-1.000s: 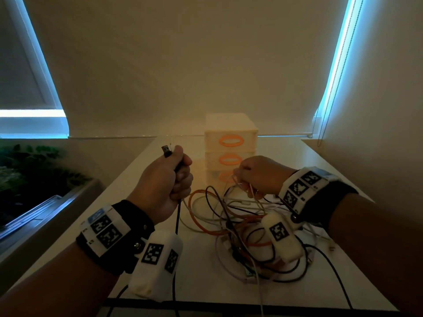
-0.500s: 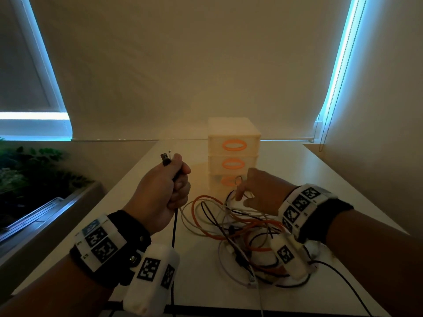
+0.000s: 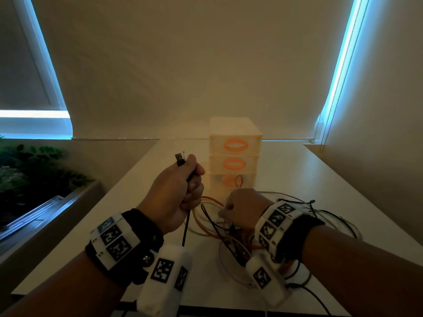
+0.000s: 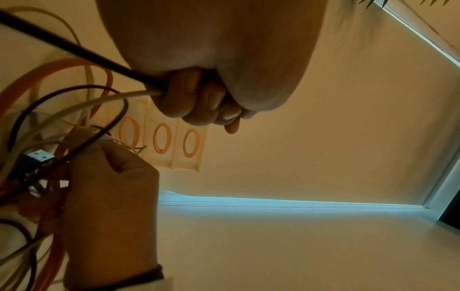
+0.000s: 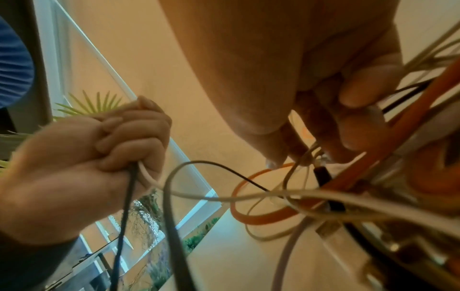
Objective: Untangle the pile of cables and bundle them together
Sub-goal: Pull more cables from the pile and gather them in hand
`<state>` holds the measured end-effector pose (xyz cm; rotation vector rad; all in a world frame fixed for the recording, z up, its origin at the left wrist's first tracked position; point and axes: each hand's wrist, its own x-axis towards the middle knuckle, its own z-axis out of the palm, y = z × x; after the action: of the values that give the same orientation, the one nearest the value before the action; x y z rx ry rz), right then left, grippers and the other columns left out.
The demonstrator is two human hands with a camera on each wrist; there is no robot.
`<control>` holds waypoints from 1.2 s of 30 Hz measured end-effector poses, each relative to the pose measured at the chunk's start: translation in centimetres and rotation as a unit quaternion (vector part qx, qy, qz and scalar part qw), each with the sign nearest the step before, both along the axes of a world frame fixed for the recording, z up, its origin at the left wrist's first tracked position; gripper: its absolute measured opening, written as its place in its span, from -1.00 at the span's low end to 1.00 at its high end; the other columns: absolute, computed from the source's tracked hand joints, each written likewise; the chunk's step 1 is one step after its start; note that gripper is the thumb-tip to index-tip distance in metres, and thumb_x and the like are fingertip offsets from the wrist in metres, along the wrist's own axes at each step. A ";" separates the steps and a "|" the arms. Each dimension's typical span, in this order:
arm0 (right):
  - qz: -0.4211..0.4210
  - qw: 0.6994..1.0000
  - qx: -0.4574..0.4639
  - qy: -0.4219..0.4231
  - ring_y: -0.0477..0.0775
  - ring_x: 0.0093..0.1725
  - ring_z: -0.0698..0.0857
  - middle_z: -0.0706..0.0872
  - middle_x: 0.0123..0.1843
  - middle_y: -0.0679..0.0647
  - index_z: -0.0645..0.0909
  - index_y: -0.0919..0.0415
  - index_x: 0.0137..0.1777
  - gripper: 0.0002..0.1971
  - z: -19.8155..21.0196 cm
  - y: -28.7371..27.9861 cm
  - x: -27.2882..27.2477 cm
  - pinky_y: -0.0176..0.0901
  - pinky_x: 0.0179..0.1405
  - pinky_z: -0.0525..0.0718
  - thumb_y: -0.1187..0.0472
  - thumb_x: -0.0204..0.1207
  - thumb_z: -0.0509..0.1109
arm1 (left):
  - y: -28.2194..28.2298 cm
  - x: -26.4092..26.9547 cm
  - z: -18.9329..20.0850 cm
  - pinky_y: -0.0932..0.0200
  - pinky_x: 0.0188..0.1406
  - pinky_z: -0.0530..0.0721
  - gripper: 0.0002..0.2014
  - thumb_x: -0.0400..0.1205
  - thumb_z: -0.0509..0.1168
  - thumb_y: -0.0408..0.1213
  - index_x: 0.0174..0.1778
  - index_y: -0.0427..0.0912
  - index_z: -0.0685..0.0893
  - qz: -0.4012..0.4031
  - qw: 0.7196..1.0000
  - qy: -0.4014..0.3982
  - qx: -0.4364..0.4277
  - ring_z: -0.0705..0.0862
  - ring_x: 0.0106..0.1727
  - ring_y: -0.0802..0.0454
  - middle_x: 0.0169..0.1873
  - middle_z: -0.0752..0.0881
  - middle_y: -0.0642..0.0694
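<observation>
A tangle of black, white and orange cables (image 3: 231, 243) lies on the white table (image 3: 320, 184). My left hand (image 3: 183, 191) is raised left of the pile in a fist. It grips a black cable (image 3: 185, 227) and a white cable (image 4: 99, 100), and the black USB plug (image 3: 180, 159) sticks up out of the fist. My right hand (image 3: 242, 207) is down in the tangle with its fingers (image 5: 358, 94) curled around thin pale strands beside a flat orange cable (image 5: 261, 218). What lies under that hand is hidden.
A small white drawer unit (image 3: 234, 143) with orange oval handles stands just behind the pile. A planter with green plants (image 3: 34, 179) runs along the table's left side. A wall and a blind cord (image 3: 325, 129) close off the right.
My right hand has come nearer and lower, from the pile's far side into the tangle, and its fingers have closed again. The left fist stays raised with its cables.
</observation>
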<state>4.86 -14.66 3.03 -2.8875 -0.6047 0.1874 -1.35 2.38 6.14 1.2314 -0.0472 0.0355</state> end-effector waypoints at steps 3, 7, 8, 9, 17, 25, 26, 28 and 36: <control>-0.030 0.999 0.024 0.002 0.05 -0.18 0.72 0.73 -0.25 0.03 0.69 0.13 -0.28 -0.70 0.0 0.3 0.0 -0.05 -0.12 0.77 -0.09 0.48 0.42 | 0.2 -0.1 0.5 0.20 -0.61 0.07 -0.62 0.86 0.08 -0.02 -0.16 -0.19 0.55 -0.005 1.000 0.003 -0.001 0.18 -0.58 0.11 -0.50 0.29 -0.04; -0.050 0.984 0.161 0.052 0.11 -0.08 0.80 0.79 -0.04 0.10 0.67 0.13 -0.05 -0.94 1.7 -0.1 -0.8 0.01 -0.04 0.82 0.23 0.51 0.42 | 0.6 -0.2 1.0 0.23 -0.65 0.10 -0.62 0.86 0.08 -0.02 -0.14 -0.20 0.54 -0.006 1.000 0.010 -0.001 0.21 -0.60 0.12 -0.51 0.31 -0.04; -0.059 0.963 0.246 0.091 0.14 -0.14 0.83 0.81 -0.05 0.17 0.64 0.20 0.01 -0.92 2.3 -0.1 -1.2 0.03 -0.09 0.84 0.32 0.55 0.40 | 0.7 -0.2 1.0 0.24 -0.66 0.12 -0.62 0.86 0.07 -0.03 -0.13 -0.21 0.54 -0.003 1.000 0.014 0.000 0.22 -0.61 0.12 -0.51 0.32 -0.04; -0.071 0.928 0.339 0.140 0.17 -0.20 0.84 0.82 -0.04 0.25 0.60 0.26 0.08 -0.88 3.1 -0.2 -1.7 0.03 -0.15 0.84 0.39 0.58 0.36 | 0.8 -0.2 1.0 0.25 -0.67 0.13 -0.63 0.86 0.07 -0.03 -0.12 -0.21 0.54 0.002 1.000 0.019 0.001 0.23 -0.61 0.12 -0.51 0.34 -0.04; -0.055 0.774 0.619 0.121 0.01 -0.35 0.70 0.86 -0.06 0.19 0.63 0.28 0.11 -0.87 6.1 -0.3 -4.1 -0.18 -0.39 0.64 0.40 0.61 0.39 | -0.6 -0.2 0.7 0.25 -0.62 0.19 -0.63 0.86 0.09 -0.01 -0.03 -0.23 0.58 0.023 0.999 0.045 0.005 0.27 -0.53 0.10 -0.47 0.41 -0.05; -0.011 0.785 0.615 0.071 -0.03 -0.36 0.69 0.75 -0.28 0.06 0.67 0.22 -0.02 -0.94 5.4 1.5 -4.6 -0.17 -0.26 0.66 0.26 0.57 0.47 | -2.7 -0.5 1.2 0.25 -0.62 0.23 -0.69 0.78 0.26 -0.08 -0.18 -0.21 0.53 0.044 0.999 -0.027 0.004 0.21 -0.57 0.12 -0.46 0.28 -0.06; -0.012 0.775 0.627 0.079 -0.05 -0.37 0.68 0.75 -0.28 0.05 0.67 0.23 -0.02 -0.95 5.2 1.8 -4.6 -0.17 -0.25 0.67 0.27 0.58 0.47 | -2.8 -0.4 1.3 0.27 -0.65 0.28 -0.69 0.79 0.26 -0.10 -0.14 -0.27 0.57 0.048 0.998 -0.027 -0.010 0.24 -0.57 0.12 -0.45 0.32 -0.07; -0.007 0.756 0.645 0.111 -0.04 -0.35 0.70 0.75 -0.26 0.09 0.66 0.25 0.03 -0.92 5.2 1.9 -4.7 -0.16 -0.29 0.67 0.27 0.60 0.45 | -2.8 -0.2 1.3 0.29 -0.67 0.32 -0.65 0.79 0.26 -0.09 0.04 -0.39 0.66 0.062 0.997 -0.031 -0.033 0.30 -0.55 0.11 -0.42 0.41 -0.11; 0.010 0.805 0.580 0.127 -0.07 -0.64 0.31 0.45 -0.54 0.07 0.61 0.26 -0.05 -0.72 4.1 1.1 -5.5 -0.26 -0.62 0.27 0.11 0.77 0.17 | -1.6 -0.3 2.0 0.27 -0.62 0.15 -0.64 0.78 0.25 -0.07 0.22 -0.35 0.66 0.044 0.996 -0.051 -0.064 0.04 -0.43 0.08 -0.44 0.22 -0.01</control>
<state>-0.66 -13.57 7.14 -1.6243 -0.4492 0.1287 -1.63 0.79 8.13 1.1027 -0.0783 0.1757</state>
